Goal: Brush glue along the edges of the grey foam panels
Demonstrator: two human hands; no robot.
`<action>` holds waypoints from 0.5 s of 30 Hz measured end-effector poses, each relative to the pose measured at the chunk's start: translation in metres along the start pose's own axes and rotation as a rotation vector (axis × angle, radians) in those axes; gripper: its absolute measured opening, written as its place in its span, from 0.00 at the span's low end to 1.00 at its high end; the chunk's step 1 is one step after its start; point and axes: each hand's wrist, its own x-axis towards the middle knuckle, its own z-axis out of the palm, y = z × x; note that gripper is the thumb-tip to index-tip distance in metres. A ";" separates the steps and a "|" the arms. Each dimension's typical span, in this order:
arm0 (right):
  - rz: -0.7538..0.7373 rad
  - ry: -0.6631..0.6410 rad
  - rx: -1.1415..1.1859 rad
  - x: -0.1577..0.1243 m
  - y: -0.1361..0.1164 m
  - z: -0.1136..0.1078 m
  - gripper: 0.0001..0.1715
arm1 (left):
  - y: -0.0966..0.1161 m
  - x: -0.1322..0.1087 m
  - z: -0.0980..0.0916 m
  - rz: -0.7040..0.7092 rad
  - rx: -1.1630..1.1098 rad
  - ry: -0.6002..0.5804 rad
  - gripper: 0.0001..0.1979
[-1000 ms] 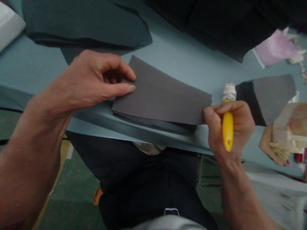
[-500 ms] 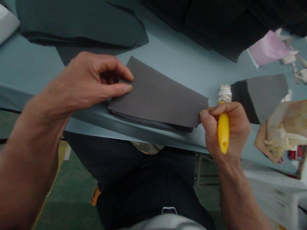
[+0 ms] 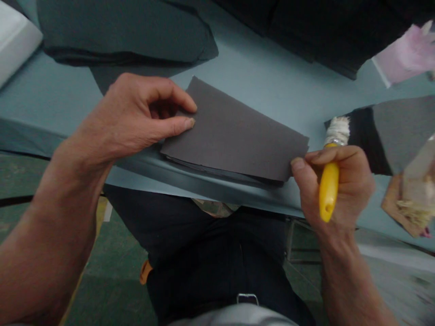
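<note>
A stack of flat dark grey pieces (image 3: 238, 131), maybe fabric or thin leather, lies at the near edge of the table, its layers showing along the near side. My left hand (image 3: 156, 108) pinches the stack's left end, thumb on top, the other fingers curled. At the right end, the thumb and forefinger of my right hand (image 3: 343, 185) touch the corner of the top piece. That same hand also holds a brush (image 3: 329, 190) with a yellow handle; its whitish bristle end points away from me.
Dark green cloth (image 3: 125, 31) lies folded at the back left, black cloth (image 3: 316, 31) at the back right. To the right are a grey and black piece (image 3: 404, 131), a pink sheet (image 3: 404, 59) and a wooden block (image 3: 396, 203). A white object (image 3: 16, 40) stands far left.
The whole scene has slid to the right in the picture as the head turned. Both hands keep their hold, and the brush tilts slightly more to the right.
</note>
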 end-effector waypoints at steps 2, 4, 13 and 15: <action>0.003 0.000 0.021 0.000 0.000 0.000 0.15 | -0.002 0.000 0.001 0.035 0.013 0.016 0.17; 0.003 -0.011 0.044 0.001 0.001 0.000 0.14 | -0.003 -0.001 0.002 0.042 0.020 0.021 0.17; 0.055 -0.033 0.156 0.000 0.010 0.002 0.15 | -0.002 -0.001 0.003 0.057 0.044 0.034 0.17; 0.068 -0.054 0.144 0.000 0.011 0.001 0.15 | -0.001 -0.001 0.003 0.049 0.051 0.037 0.17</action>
